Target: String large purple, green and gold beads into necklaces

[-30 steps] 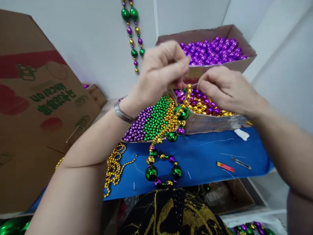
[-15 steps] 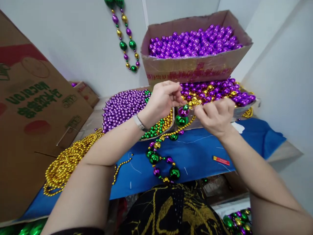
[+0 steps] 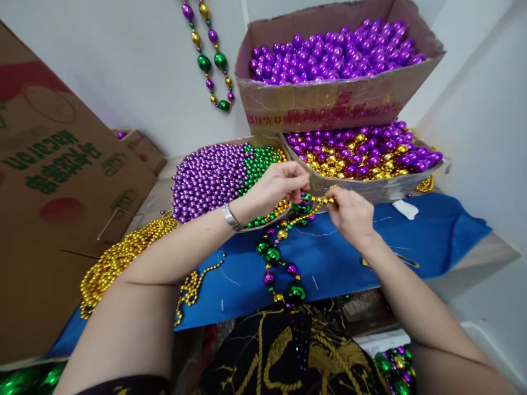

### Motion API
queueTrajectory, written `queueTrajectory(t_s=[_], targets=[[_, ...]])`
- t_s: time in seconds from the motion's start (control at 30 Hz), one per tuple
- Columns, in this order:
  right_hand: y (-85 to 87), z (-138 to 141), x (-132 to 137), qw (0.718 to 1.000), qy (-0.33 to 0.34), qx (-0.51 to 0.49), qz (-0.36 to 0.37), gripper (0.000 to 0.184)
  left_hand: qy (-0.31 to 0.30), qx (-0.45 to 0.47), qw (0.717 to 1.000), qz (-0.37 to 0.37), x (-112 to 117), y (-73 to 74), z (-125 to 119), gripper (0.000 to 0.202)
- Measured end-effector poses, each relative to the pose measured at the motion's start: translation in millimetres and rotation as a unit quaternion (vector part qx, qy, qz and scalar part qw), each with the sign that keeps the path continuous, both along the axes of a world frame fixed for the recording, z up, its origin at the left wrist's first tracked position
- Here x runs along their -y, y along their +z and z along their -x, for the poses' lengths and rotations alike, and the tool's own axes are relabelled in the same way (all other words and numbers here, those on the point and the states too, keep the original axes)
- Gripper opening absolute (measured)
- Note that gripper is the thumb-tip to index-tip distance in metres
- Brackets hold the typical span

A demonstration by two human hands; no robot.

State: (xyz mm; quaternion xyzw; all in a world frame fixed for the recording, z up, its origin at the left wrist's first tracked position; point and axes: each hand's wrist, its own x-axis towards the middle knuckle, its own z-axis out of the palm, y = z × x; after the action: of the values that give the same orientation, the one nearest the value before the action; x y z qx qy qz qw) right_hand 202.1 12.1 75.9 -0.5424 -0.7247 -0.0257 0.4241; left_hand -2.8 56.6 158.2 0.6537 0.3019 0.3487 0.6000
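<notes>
Cloth (image 3: 432, 236), blue, under the work. Bead necklace (image 3: 272, 255): dangles over it from both hands; likely limp, light, slick; best gripped by the small gold beads (image 3: 320, 201). Left hand (image 3: 276, 186), right hand (image 3: 349, 214): fingertips pinched on its strand beside green bead (image 3: 303, 206).

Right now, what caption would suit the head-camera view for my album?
Left hand and right hand hold a bead strand above a blue cloth, before a box of purple and gold beads.

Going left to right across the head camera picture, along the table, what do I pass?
Big cardboard box, gold bead strings, small purple beads, left hand, right hand, both pinching the bead necklace, white scrap.
</notes>
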Motion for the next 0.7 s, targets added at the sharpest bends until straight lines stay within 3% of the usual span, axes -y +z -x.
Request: queueTrajectory(t_s=[0.07, 0.17, 0.23, 0.33, 0.4, 0.47, 0.57, 0.6, 0.7], targets=[[-9.6, -1, -6, 0.994, -0.037, 0.07, -0.07, 0.029, -0.036, -0.033, 0.999, 0.021, 0, -14.4, 4, 0.013], [-23.1, 5, -13, 0.992, -0.04, 0.087, -0.086, 0.029, -0.089, -0.057, 0.992, 0.07, -1, -28.9, 7, 0.016], [-29.4, 12, -13, 0.995, -0.039, 0.056, -0.076, 0.028, -0.09, -0.042, 0.991, 0.09, -1, -33.2, 8, 0.016], [-33.1, 18, -5, 0.998, 0.004, -0.057, -0.031, 0.024, -0.04, 0.002, 0.995, 0.086, -1, -34.9, 8, 0.014], [-31.0, 15, 4, 0.985, 0.066, -0.157, 0.026, 0.038, -0.006, 0.011, 0.997, 0.07, 0, -34.4, 8, 0.015], [-24.8, 8, 12, 0.974, 0.07, -0.21, 0.044, 0.045, 0.009, -0.003, 0.999, 0.05, 1, -33.5, 7, 0.015], [-10.0, -4, 17, 0.99, -0.007, -0.144, -0.003, 0.034, 0.012, -0.034, 0.999, 0.018, 4, -31.9, 3, 0.014], [-4.8, -6, 17, 0.995, -0.006, -0.104, -0.005, 0.031, 0.008, -0.042, 0.999, 0.005, 5, -31.5, 1, 0.014], [6.9, -7, 12, 0.995, 0.086, -0.029, 0.046, 0.021, -0.005, -0.061, 0.998, -0.024, 7, -31.5, -4, 0.014]])
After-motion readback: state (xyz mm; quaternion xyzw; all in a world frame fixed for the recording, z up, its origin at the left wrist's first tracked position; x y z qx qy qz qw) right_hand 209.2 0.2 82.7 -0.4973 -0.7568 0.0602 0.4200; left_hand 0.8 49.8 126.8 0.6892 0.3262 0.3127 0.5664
